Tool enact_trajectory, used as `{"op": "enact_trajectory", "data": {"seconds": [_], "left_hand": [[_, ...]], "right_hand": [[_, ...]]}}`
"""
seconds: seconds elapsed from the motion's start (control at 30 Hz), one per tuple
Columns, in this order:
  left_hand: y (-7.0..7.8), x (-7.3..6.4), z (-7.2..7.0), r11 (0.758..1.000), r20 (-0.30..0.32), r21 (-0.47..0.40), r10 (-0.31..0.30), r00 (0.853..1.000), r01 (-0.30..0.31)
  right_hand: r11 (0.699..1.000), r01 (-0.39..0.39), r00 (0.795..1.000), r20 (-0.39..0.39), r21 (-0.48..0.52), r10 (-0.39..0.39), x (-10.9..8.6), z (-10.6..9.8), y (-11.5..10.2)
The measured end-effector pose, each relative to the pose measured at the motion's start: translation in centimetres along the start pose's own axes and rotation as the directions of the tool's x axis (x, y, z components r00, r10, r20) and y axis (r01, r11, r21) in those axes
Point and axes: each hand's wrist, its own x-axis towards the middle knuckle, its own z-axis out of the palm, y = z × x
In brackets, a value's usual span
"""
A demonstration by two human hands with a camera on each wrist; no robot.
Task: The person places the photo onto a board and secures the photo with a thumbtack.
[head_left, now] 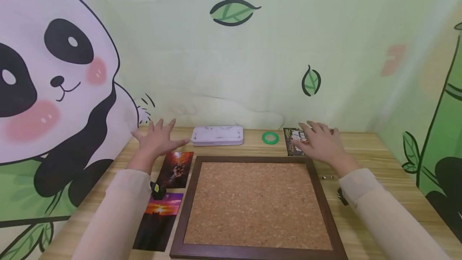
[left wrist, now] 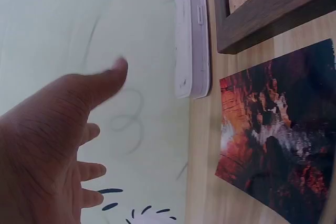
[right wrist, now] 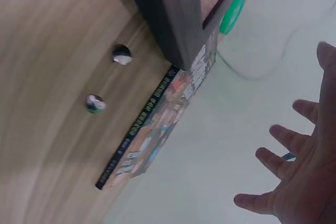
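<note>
My left hand (head_left: 155,141) is raised with its fingers spread and holds nothing, near the left end of a pale marbled pencil case (head_left: 217,135). Just below it in the head view lies a red autumn photo print (head_left: 177,169). My right hand (head_left: 323,143) is also spread and holds nothing; it overlaps a dark printed booklet (head_left: 294,137) in the head view. Between and in front of the hands lies a cork board (head_left: 256,208) in a dark brown frame (head_left: 252,159). A green ring-shaped roll of tape (head_left: 270,138) lies left of the booklet.
A purple sunset photo print (head_left: 155,224) lies left of the frame, partly behind the left sleeve. Two small round shiny pieces (right wrist: 122,54) sit on the wooden table (right wrist: 47,77) to the frame's right. A backdrop cloth (head_left: 180,51) with a panda and leaves rises behind the table.
</note>
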Motion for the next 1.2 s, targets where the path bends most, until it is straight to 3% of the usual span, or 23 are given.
{"op": "enact_trajectory", "data": {"seconds": [0.17, 0.3, 0.5, 0.7, 0.97, 1.2], "left_hand": [[-0.9, 0.1, 0.7, 0.997, 0.029, -0.062, -0.043, 0.999, 0.045], [-2.0, -0.2, 1.7, 0.99, 0.073, -0.103, -0.086, 0.994, 0.093], [-4.1, -1.0, 3.0, 0.954, 0.161, -0.236, -0.15, 0.975, 0.186], [-5.7, -1.1, 4.6, 0.934, 0.191, -0.293, -0.153, 0.97, 0.205], [-5.0, -0.9, 5.9, 0.907, 0.2, -0.344, -0.181, 0.963, 0.242], [-4.3, -1.4, 6.3, 0.885, 0.192, -0.363, -0.237, 0.952, 0.294]], "right_hand": [[0.992, 0.056, 0.998, -0.021, 0.109, -0.054, -1.1, 0.4, 1.3], [0.957, 0.089, 0.996, -0.029, 0.277, -0.084, -2.4, 1.0, 3.2], [0.898, 0.009, 0.994, 0.097, 0.44, -0.057, -5.0, 2.0, 6.2], [0.842, -0.018, 0.987, 0.145, 0.539, -0.072, -7.3, 2.5, 8.4], [0.789, -0.083, 0.965, 0.248, 0.609, -0.09, -8.5, 2.7, 9.3], [0.773, -0.032, 0.973, 0.196, 0.634, -0.12, -9.3, 3.3, 9.4]]}}
